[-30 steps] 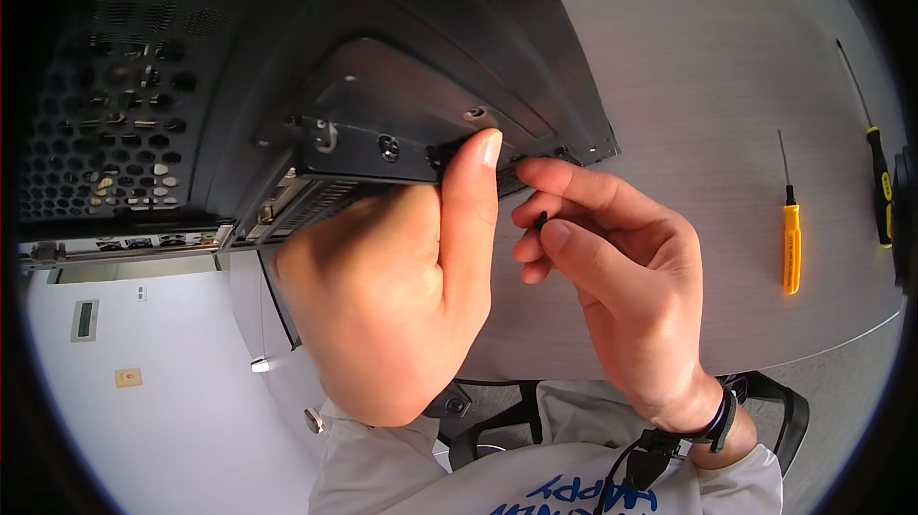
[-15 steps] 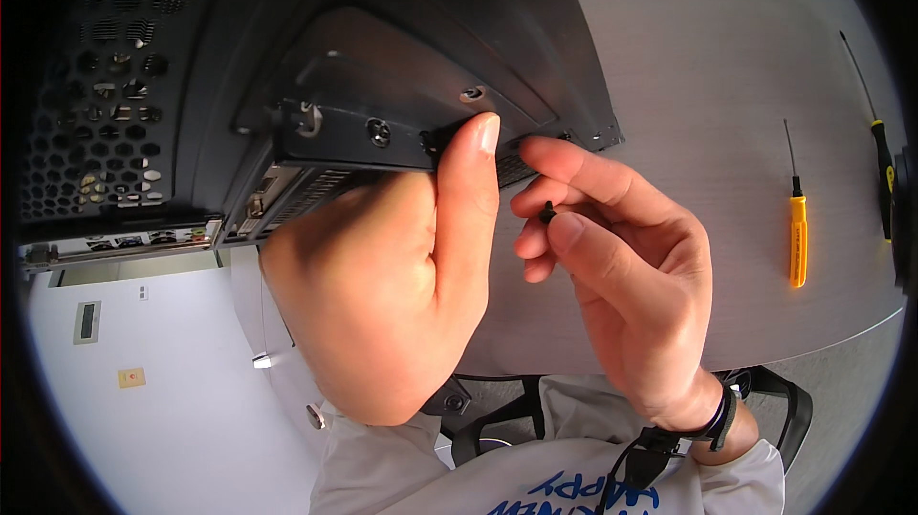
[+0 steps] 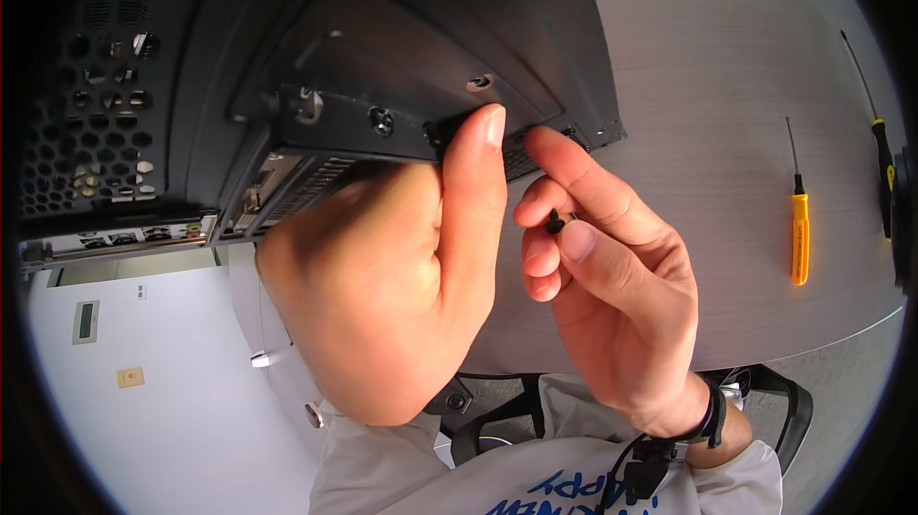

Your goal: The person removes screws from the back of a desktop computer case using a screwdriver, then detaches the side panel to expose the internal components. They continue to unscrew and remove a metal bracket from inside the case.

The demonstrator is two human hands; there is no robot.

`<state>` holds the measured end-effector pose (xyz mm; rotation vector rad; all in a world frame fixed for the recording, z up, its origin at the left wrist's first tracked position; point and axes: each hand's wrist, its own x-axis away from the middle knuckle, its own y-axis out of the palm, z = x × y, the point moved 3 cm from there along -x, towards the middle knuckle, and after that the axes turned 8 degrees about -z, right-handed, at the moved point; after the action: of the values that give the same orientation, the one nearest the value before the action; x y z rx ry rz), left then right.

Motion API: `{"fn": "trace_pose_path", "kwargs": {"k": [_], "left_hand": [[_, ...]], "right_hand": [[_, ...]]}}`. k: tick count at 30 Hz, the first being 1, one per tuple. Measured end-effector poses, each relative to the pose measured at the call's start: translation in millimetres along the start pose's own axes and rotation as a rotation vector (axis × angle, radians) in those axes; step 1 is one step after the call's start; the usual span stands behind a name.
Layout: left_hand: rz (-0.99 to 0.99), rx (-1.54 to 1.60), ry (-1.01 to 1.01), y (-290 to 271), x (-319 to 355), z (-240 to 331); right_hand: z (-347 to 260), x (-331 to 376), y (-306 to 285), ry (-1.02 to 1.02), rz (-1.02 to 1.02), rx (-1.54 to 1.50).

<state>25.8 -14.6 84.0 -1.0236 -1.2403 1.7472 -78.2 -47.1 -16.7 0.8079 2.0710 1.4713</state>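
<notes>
Pinching a small black screw [image 3: 555, 223], right hand [image 3: 612, 295] beside computer case [image 3: 382, 85].

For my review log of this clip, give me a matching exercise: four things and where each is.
Things:
1. left hand
2. right hand
3. small black screw
4. yellow screwdriver

Places:
A. lying on the grey table, untouched
B. pinched between fingertips
C. thumb pressed on the black computer case
D. holding the screw

Pairs: 1-C, 2-D, 3-B, 4-A
</notes>
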Motion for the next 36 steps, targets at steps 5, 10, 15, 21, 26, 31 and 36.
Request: {"fn": "trace_pose_path", "kwargs": {"k": [5, 10, 15, 21, 26, 31, 36], "left_hand": [[0.009, -0.022, 0.020, 1, 0, -2], [-0.025, 0.018, -0.012, 1, 1, -4], [-0.018, -0.040, 0.024, 0, 1, -4], [0.047, -0.017, 0.042, 8, 0, -7], [0.086, -0.044, 0.061, 5, -1, -4], [0.112, -0.047, 0.116, 6, -3, -4], [0.129, -0.089, 0.171, 7, -5, -4]], "right_hand": [[6, -4, -5, -0.007, -0.020, -0.024], [5, -9, -5, -0.015, -0.127, -0.044], [0, -6, -5, 0.038, -0.159, 0.067], [-23, 7, -15, -0.001, 0.055, 0.266], [-37, 6, -4, -0.012, 0.075, 0.448], [-47, -1, 5, -0.118, 0.061, 0.631], [-50, -12, 12, -0.340, -0.036, 0.802]]}}
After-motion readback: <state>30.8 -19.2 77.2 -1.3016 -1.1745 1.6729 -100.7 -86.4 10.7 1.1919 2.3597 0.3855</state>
